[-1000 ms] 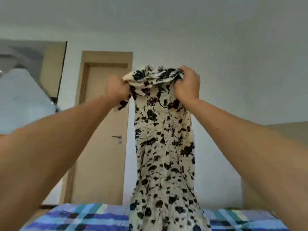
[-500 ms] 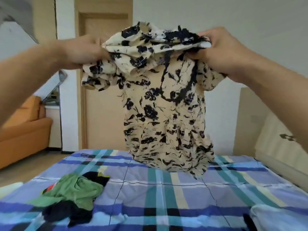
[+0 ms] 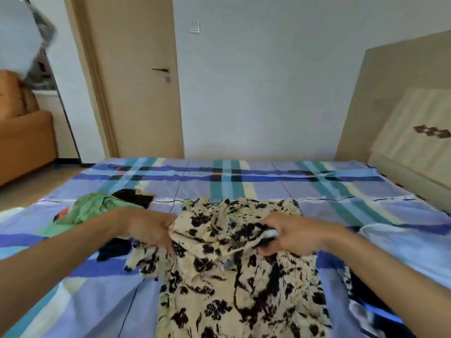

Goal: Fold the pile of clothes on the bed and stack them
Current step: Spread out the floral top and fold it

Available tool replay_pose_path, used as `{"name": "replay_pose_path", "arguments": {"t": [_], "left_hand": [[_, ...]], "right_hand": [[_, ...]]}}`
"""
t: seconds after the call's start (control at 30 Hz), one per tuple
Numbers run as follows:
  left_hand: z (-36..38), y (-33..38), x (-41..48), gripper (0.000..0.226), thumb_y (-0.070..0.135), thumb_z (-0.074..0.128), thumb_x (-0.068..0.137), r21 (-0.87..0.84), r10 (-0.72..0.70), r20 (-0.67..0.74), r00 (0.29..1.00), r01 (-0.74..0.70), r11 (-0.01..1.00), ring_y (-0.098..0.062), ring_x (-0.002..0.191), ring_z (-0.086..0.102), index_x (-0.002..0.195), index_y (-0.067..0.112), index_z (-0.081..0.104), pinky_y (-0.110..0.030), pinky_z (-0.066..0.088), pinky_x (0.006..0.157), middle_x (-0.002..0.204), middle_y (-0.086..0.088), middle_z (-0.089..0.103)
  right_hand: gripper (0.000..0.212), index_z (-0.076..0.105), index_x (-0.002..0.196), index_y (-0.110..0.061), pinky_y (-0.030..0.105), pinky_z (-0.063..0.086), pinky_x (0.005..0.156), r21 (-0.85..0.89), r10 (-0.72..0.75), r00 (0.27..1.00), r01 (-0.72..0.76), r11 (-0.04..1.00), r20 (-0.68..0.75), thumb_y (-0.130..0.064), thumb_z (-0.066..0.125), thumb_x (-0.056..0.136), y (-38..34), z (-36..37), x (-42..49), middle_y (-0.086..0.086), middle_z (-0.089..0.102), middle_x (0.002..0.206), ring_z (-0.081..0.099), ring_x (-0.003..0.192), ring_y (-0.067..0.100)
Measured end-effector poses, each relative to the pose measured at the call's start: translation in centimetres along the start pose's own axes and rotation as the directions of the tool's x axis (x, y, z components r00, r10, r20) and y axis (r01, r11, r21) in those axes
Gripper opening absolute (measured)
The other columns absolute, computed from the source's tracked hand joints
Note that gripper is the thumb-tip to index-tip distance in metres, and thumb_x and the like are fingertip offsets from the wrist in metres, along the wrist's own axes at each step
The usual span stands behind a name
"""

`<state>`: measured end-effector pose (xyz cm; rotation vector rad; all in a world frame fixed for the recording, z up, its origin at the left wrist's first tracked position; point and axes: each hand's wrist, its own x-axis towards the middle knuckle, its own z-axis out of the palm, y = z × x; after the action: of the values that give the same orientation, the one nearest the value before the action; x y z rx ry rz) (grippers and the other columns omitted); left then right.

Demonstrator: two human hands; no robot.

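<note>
A cream dress with black flower print lies on the blue plaid bed, its lower part folded up toward the far side. My left hand pinches the fabric at the dress's left edge. My right hand grips a bunched part of the dress with a white label at its right side. Left of the dress sits a loose pile with a green garment and black clothes.
A white item lies on the bed at the right. A closed wooden door and white wall stand beyond the bed, a beige headboard at the right, an orange sofa at the left.
Both hands have come down from head height with the dress, which hung in the air and now lies on the bed. My view has tipped down toward the bed.
</note>
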<state>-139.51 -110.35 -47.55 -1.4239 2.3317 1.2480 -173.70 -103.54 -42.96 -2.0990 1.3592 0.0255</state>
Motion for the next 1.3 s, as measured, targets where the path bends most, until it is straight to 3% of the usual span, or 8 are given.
{"name": "replay_pose_path", "arguments": {"t": [0.2,0.33,0.43,0.63,0.77,1.0,1.1,1.3], "left_hand": [[-3.7,-0.4,7.1,0.065,0.053,0.079,0.067,-0.067,-0.051,-0.098,0.994,0.045,0.997,-0.014,0.093,0.066,0.117,0.012,0.067,-0.031,0.053,0.089,0.107,0.003,0.070],[-10.0,2.1,11.9,0.030,0.038,0.070,0.088,-0.023,-0.112,-0.492,0.863,0.116,0.993,-0.025,0.092,0.058,0.107,0.015,0.062,-0.033,0.046,0.082,0.103,-0.011,0.063],[-8.9,2.7,13.8,0.082,0.055,0.064,0.089,0.379,-0.141,-0.661,0.737,0.491,0.785,-0.037,0.137,0.038,0.152,0.017,0.028,-0.052,0.033,0.110,0.151,-0.018,0.038],[10.3,-1.6,12.8,0.101,0.049,0.072,0.084,0.574,0.062,-0.039,0.997,-0.029,0.819,-0.024,0.152,0.008,0.158,0.031,0.006,-0.052,0.015,0.123,0.167,0.000,0.006],[19.1,-6.4,12.7,0.116,0.026,0.062,0.090,0.644,0.086,-0.182,0.979,0.053,0.763,-0.014,0.149,-0.026,0.142,0.044,-0.040,-0.052,0.001,0.124,0.162,0.006,-0.024],[21.0,-7.2,15.2,0.104,0.016,0.090,0.026,0.685,0.260,-0.412,0.873,0.108,0.720,-0.018,0.115,0.067,0.126,0.027,0.063,-0.037,0.051,0.094,0.126,0.004,0.068],[20.0,-6.6,15.5,0.083,0.011,0.094,0.033,0.664,0.298,-0.497,0.815,0.136,0.735,-0.007,0.096,0.071,0.111,0.033,0.072,-0.028,0.059,0.078,0.110,0.011,0.072],[18.0,-5.0,13.5,0.053,0.000,0.045,0.088,0.624,0.211,-0.433,0.877,0.122,0.772,-0.010,0.103,0.057,0.132,0.028,0.057,-0.024,0.045,0.087,0.121,0.008,0.065]], "right_hand": [[0.015,0.061,0.106,-0.026,0.023,0.036,0.051,0.093,0.111,0.993,-0.106,0.990,-0.043,-0.021,0.069,0.094,4.2,-3.2,8.0,0.007,0.064,0.101,0.043,0.057,0.009],[0.063,0.043,0.143,-0.015,0.039,0.049,0.087,-0.093,0.132,0.842,-0.210,0.973,-0.524,-0.032,0.072,0.091,6.6,-9.6,15.4,0.015,0.058,0.127,0.058,0.113,0.031],[0.093,0.015,0.157,-0.019,0.053,0.038,0.108,-0.223,0.110,0.745,-0.332,0.916,-0.658,-0.044,0.071,0.087,7.3,-7.8,17.2,0.018,0.041,0.149,0.039,0.137,0.038],[0.093,0.012,0.159,-0.030,0.039,0.013,0.121,-0.203,-0.077,0.994,0.090,0.975,0.073,-0.053,0.068,0.089,9.9,9.5,11.1,-0.002,0.010,0.167,0.013,0.153,0.020],[0.110,-0.012,0.156,-0.039,0.052,-0.013,0.120,-0.372,-0.005,0.993,0.048,0.927,0.116,-0.039,0.072,0.085,15.1,18.6,9.7,-0.005,-0.020,0.166,-0.016,0.153,0.020],[0.105,0.035,0.149,-0.032,0.055,0.014,0.121,-0.462,-0.058,0.955,-0.087,0.883,-0.292,-0.011,0.086,0.060,17.2,22.1,10.1,-0.005,0.038,0.157,0.035,0.146,0.019],[0.093,0.061,0.127,-0.030,0.051,0.032,0.114,-0.457,-0.071,0.898,-0.151,0.877,-0.434,0.002,0.086,0.044,17.8,22.4,11.0,-0.008,0.066,0.128,0.064,0.118,0.011],[0.042,0.060,0.130,-0.028,0.038,0.046,0.097,-0.424,0.042,0.943,-0.188,0.886,-0.331,-0.008,0.059,0.093,15.5,19.3,8.8,-0.002,0.068,0.115,0.058,0.109,0.022]]}}
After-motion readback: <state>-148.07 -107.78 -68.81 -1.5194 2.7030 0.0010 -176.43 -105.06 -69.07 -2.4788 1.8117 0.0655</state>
